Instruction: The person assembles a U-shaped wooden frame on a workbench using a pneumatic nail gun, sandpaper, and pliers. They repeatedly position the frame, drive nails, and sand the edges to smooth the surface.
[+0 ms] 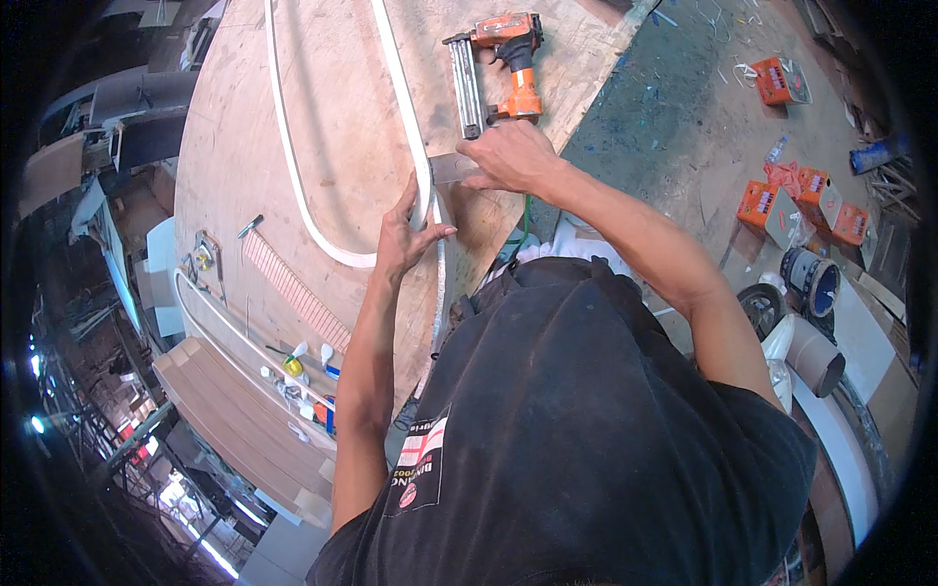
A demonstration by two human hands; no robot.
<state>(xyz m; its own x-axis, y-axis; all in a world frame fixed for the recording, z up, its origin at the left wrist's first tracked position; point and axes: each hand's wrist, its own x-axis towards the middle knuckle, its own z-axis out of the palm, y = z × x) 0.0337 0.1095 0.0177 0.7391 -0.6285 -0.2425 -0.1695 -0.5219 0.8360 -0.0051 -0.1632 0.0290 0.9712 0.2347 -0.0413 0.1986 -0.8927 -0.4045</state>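
One white curved strip point(405, 98), upper centre of frame: left hand point(402, 237) pinches its bend in half-curled fingers. One flat blade point(452, 168): right hand point(514, 156) clenches it; level strokes likely serve best.

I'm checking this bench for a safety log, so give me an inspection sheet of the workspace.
Surface: light wooden tabletop, bare wood showing.
Job's things: white bent strip, looping over the tabletop; flat grey piece against it.
Clutter: orange nail gun lying on the tabletop; small bottles at lower left.
Hands: left hand grips the white bent strip; right hand holds the flat grey piece.
Cables: thin green line by the table edge, perhaps a cord.
Surroundings: littered floor with orange boxes; stacked boards.
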